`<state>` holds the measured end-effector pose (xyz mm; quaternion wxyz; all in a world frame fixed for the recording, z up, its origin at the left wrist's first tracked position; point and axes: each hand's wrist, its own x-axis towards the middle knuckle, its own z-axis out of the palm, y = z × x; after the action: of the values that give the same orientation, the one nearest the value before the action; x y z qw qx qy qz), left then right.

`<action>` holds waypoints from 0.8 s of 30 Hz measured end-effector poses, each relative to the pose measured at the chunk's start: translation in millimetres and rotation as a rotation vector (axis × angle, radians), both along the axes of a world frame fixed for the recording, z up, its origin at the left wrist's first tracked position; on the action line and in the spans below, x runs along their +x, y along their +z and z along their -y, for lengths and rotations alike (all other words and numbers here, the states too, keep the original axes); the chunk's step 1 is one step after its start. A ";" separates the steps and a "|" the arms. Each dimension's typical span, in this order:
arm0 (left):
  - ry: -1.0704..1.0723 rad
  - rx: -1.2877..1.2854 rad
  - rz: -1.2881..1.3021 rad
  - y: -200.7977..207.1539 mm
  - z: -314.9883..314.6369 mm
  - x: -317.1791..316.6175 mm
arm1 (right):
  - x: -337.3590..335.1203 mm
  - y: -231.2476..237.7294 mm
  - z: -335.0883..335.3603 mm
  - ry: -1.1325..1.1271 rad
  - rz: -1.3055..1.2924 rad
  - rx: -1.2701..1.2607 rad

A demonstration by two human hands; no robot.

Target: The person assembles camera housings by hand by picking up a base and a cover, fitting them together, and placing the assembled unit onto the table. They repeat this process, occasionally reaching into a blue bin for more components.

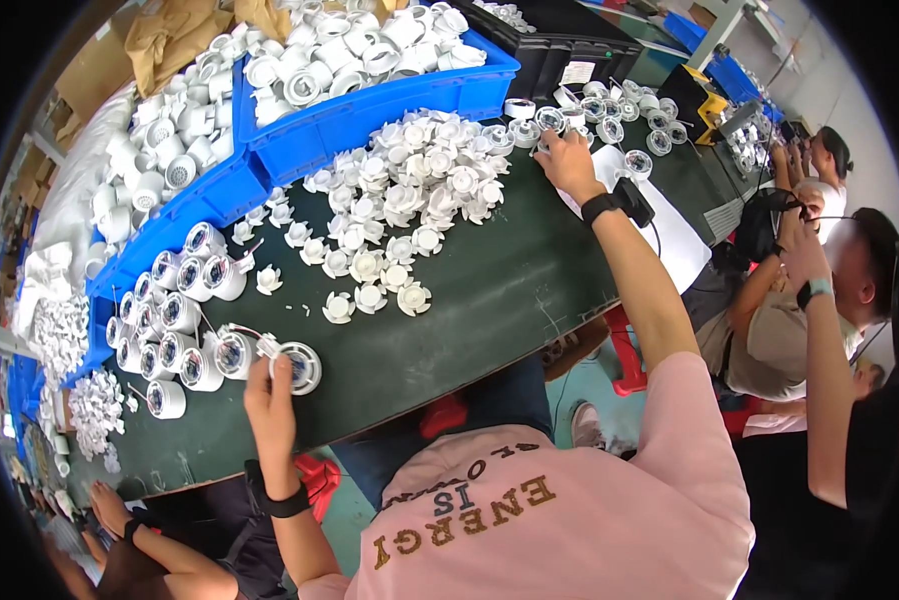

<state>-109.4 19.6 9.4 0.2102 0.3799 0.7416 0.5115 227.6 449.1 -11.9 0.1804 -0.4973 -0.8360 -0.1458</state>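
Near the table's front edge, my left hand is closed on a white round lamp housing, its ring-shaped face showing and a small wire connector beside the fingers. To its left stand several white cylindrical lamp housings with wires. My right hand reaches far to the right, fingers bent onto a clear round lens piece at the edge of a group of similar clear lens pieces. The fingertips partly hide what they touch. A white sheet lies under my right wrist.
White petal-shaped plastic parts are heaped mid-table. Behind them stand blue bins full of white cylindrical parts, and a black crate. Small white pieces lie at the left. Other people sit at the right and lower left.
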 end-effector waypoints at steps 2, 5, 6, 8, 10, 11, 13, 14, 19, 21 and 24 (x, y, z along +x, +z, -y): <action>0.088 0.006 -0.068 -9.2 7.2 -20.4 | -7.2 2.5 12.8 0.092 -0.085 0.037; 0.276 0.033 -0.424 -9.3 9.2 -26.0 | -27.2 25.6 73.1 0.228 -0.603 -0.198; 0.398 0.089 -0.778 -9.9 7.6 -23.6 | -33.1 20.9 84.9 0.339 -0.679 -0.256; 0.349 0.158 -0.620 10.2 -7.9 9.1 | -45.8 14.2 110.2 0.521 -0.672 -0.284; 0.179 0.226 -0.438 34.9 -21.9 52.8 | -49.4 7.0 124.6 0.526 -0.724 -0.374; 0.060 0.227 -0.411 42.0 -30.0 71.0 | -48.2 0.6 126.6 0.529 -0.765 -0.400; -0.119 0.245 -0.211 42.0 -40.5 102.2 | -36.2 -1.3 141.5 0.529 -0.827 -0.527; -0.190 0.260 -0.264 34.4 -47.7 114.0 | -30.0 -3.1 148.9 0.515 -0.896 -0.654; -0.322 0.350 -0.429 12.7 -113.9 158.2 | -8.9 10.7 180.6 0.533 -1.045 -0.876; -0.339 0.330 -0.476 5.4 -137.2 164.1 | -2.2 13.0 190.1 0.483 -1.225 -0.869; -0.378 0.221 -0.696 -7.6 -168.6 163.3 | 5.3 -0.1 196.9 0.423 -1.301 -0.789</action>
<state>53.9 188.2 1.8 -0.0049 0.6800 0.6261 0.3815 232.9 252.2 -12.0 0.4673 -0.3404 -0.6293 0.5193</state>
